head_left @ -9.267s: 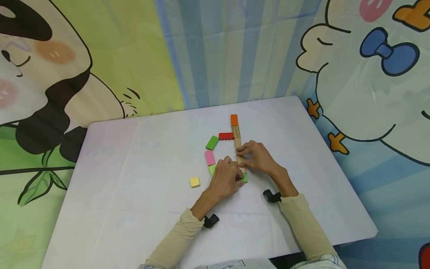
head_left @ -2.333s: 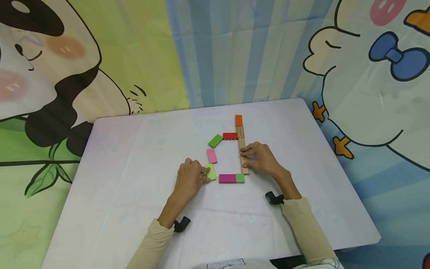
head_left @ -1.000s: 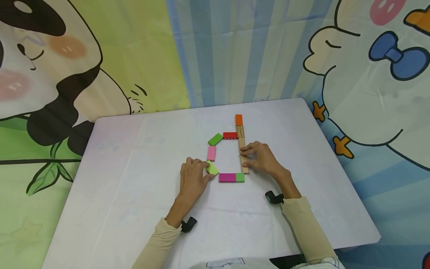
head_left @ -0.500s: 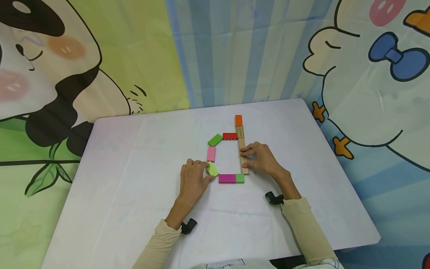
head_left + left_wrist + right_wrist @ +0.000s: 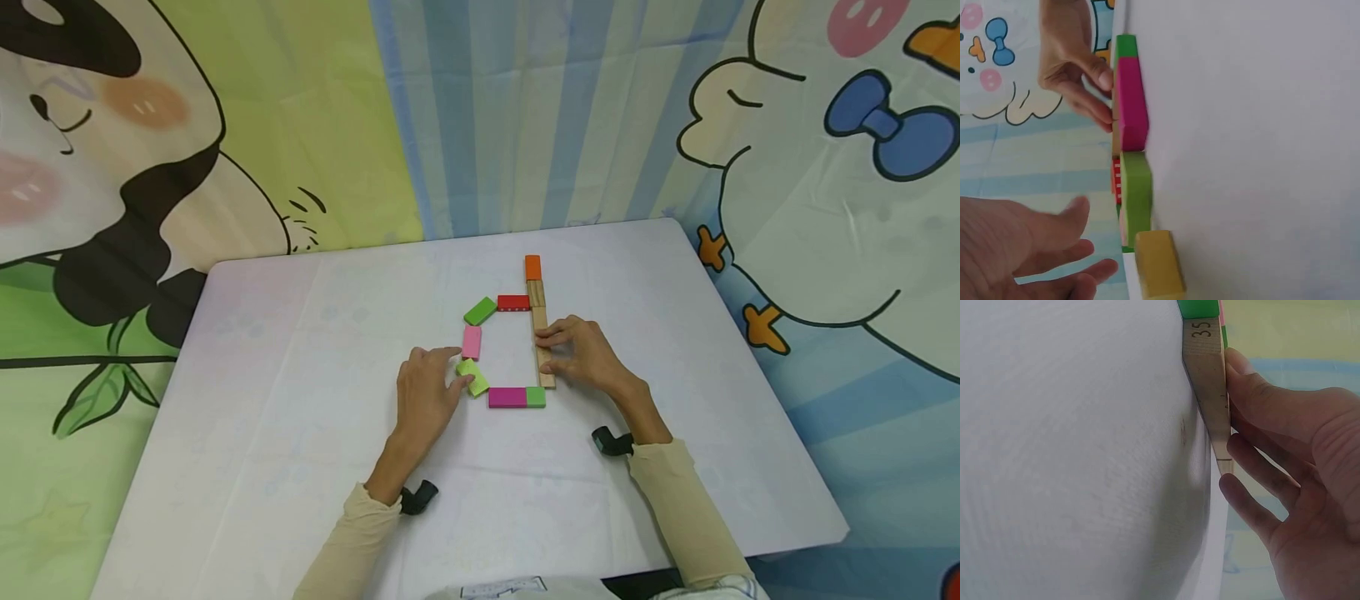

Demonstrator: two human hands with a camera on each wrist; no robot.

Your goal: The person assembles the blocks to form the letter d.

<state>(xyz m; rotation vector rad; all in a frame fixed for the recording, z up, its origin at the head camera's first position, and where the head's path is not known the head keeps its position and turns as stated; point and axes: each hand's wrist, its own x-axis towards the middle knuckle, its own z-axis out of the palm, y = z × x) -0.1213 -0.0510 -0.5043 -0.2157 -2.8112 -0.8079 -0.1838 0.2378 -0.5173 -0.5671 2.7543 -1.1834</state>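
Note:
In the head view my left hand is beside a lime green block, its thumb tip over the block's edge and its index finger reaching toward the pink block. The left wrist view shows this hand's thumb and fingers apart, with nothing between them. My right hand rests its thumb and fingertips along a row of plain wooden blocks, spread rather than wrapped round them. A magenta block and a small green block lie end to end at the row's near end.
An orange block tops the wooden row. A red block and a green block curve left from it. A yellow block sits by my left hand, hidden in the head view. All lie on a white-covered table.
The lime block has turned and now slants between the pink and magenta blocks. The pink block has straightened. My left hand has loosened its fingers from the lime block; my right hand stays put.

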